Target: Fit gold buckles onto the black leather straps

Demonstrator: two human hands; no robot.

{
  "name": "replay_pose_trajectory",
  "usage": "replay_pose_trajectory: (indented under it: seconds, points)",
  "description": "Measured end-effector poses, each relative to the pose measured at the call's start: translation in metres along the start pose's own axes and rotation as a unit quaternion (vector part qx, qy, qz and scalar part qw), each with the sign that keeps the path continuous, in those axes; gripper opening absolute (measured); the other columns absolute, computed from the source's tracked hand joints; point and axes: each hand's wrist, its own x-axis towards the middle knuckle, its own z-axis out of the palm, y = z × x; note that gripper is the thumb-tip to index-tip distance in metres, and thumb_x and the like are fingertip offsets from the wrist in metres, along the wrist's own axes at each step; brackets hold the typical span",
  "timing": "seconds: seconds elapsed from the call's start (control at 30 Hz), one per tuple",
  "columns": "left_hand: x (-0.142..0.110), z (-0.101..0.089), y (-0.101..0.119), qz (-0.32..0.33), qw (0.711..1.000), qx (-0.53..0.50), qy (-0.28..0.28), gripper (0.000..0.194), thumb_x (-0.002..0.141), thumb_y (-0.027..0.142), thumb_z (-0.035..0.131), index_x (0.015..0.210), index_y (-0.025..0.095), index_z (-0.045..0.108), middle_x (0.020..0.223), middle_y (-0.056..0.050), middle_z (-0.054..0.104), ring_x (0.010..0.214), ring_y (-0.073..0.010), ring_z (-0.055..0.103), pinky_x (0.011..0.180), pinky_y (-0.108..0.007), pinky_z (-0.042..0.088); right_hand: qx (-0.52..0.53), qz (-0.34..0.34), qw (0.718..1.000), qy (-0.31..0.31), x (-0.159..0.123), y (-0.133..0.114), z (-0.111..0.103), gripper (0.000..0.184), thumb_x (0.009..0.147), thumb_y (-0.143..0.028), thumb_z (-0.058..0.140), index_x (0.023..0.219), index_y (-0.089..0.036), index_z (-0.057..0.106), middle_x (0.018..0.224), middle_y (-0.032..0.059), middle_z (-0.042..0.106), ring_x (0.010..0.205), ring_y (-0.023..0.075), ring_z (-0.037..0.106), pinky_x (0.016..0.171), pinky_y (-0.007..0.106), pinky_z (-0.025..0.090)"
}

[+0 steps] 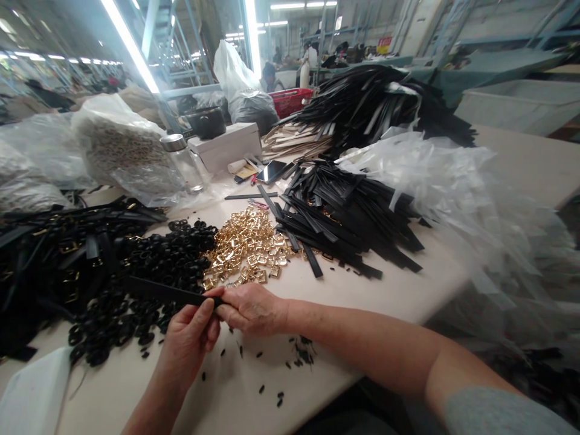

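My left hand (193,335) pinches a flat black strap (167,291) near its right end, thumb on top. Close against it, my right hand (251,308) grips the same end with its fingers curled. The strap points left over a heap of small black loops (181,248). Just beyond my hands lies a pile of gold buckles (249,241). Whether a buckle or loop sits on the held end is hidden by my fingers. Several tiny black bits (261,389) are scattered on the table (235,399) below my hands.
Loose black straps (344,211) lie to the right, with a larger bundle (362,103) behind. Straps with buckles (49,260) are heaped at left. Further back stand a glass jar (185,163), a white box (231,147) and a phone (272,171). Plastic sheeting (457,181) drapes over the right edge.
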Motion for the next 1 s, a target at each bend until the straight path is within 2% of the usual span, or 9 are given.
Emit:
replay_pose_trajectory:
  seconds: [0.13, 0.27, 0.37, 0.5, 0.67, 0.77, 0.87, 1.0]
  points:
    - [0.001, 0.000, 0.003, 0.027, 0.998, 0.047, -0.009, 0.053, 0.069, 0.052, 0.079, 0.103, 0.012, 0.073, 0.042, 0.006, 0.047, 0.037, -0.0060, 0.038, 0.039, -0.018, 0.028, 0.005, -0.003, 1.000, -0.010, 0.000, 0.004, -0.001, 0.032, 0.099, -0.028, 0.040, 0.118, -0.012, 0.060, 0.093, 0.0084, 0.069, 0.079, 0.0165, 0.061, 0.073, 0.025, 0.046]
    - [0.005, -0.004, 0.006, 0.042, 0.995, 0.089, -0.003, 0.052, 0.066, 0.055, 0.079, 0.093, 0.011, 0.076, 0.046, 0.003, 0.051, 0.040, -0.0077, 0.041, 0.039, -0.019, 0.031, 0.040, -0.006, 0.999, -0.006, -0.001, 0.008, -0.002, 0.036, 0.099, -0.029, 0.043, 0.130, -0.015, 0.055, 0.082, 0.0035, 0.066, 0.073, 0.0146, 0.059, 0.068, 0.023, 0.043]
    - [0.007, -0.011, 0.004, 0.067, 0.992, 0.108, 0.021, 0.046, 0.069, 0.054, 0.078, 0.088, 0.012, 0.076, 0.046, 0.003, 0.053, 0.043, -0.0081, 0.044, 0.044, -0.020, 0.036, 0.100, -0.010, 0.995, 0.005, -0.004, 0.010, -0.003, 0.042, 0.096, -0.033, 0.051, 0.135, -0.017, 0.053, 0.086, 0.0027, 0.067, 0.074, 0.0128, 0.058, 0.068, 0.022, 0.044]
    - [0.009, -0.018, 0.000, 0.071, 0.993, 0.087, 0.048, 0.045, 0.071, 0.054, 0.077, 0.088, 0.013, 0.076, 0.051, 0.001, 0.057, 0.047, -0.0090, 0.047, 0.047, -0.021, 0.039, 0.152, 0.003, 0.988, 0.019, -0.006, 0.012, -0.003, 0.045, 0.087, -0.035, 0.063, 0.128, -0.016, 0.060, 0.086, 0.0015, 0.066, 0.068, 0.0100, 0.055, 0.063, 0.020, 0.042]
    - [0.013, -0.018, 0.000, 0.061, 0.996, 0.047, 0.047, 0.048, 0.069, 0.055, 0.078, 0.090, 0.012, 0.076, 0.055, -0.001, 0.061, 0.048, -0.0099, 0.049, 0.045, -0.021, 0.039, 0.175, 0.027, 0.983, 0.044, -0.004, 0.017, 0.003, 0.041, 0.082, -0.035, 0.067, 0.118, -0.016, 0.063, 0.079, -0.0006, 0.063, 0.060, 0.0075, 0.051, 0.056, 0.018, 0.040]
    - [0.013, -0.011, 0.000, 0.072, 0.996, 0.018, 0.054, 0.048, 0.067, 0.055, 0.079, 0.089, 0.013, 0.076, 0.054, -0.001, 0.060, 0.046, -0.0088, 0.048, 0.043, -0.020, 0.038, 0.191, 0.024, 0.978, 0.083, -0.005, 0.025, 0.007, 0.037, 0.084, -0.035, 0.065, 0.116, -0.018, 0.064, 0.078, -0.0011, 0.065, 0.059, 0.0072, 0.053, 0.056, 0.018, 0.041]
    - [0.013, -0.004, 0.001, 0.078, 0.995, -0.021, 0.054, 0.049, 0.066, 0.056, 0.079, 0.087, 0.012, 0.076, 0.052, 0.000, 0.059, 0.043, -0.0077, 0.047, 0.042, -0.019, 0.036, 0.199, 0.040, 0.964, 0.171, -0.008, 0.040, 0.004, 0.027, 0.090, -0.036, 0.055, 0.105, -0.016, 0.065, 0.067, -0.0013, 0.062, 0.053, 0.0078, 0.052, 0.054, 0.019, 0.042]
    - [0.020, -0.003, 0.007, 0.085, 0.989, -0.102, 0.072, 0.050, 0.066, 0.056, 0.080, 0.088, 0.011, 0.075, 0.052, -0.001, 0.059, 0.041, -0.0065, 0.047, 0.040, -0.017, 0.035, 0.212, 0.054, 0.950, 0.222, -0.005, 0.070, -0.006, 0.030, 0.092, -0.043, 0.050, 0.097, -0.017, 0.065, 0.067, 0.0023, 0.063, 0.057, 0.0120, 0.060, 0.053, 0.021, 0.048]
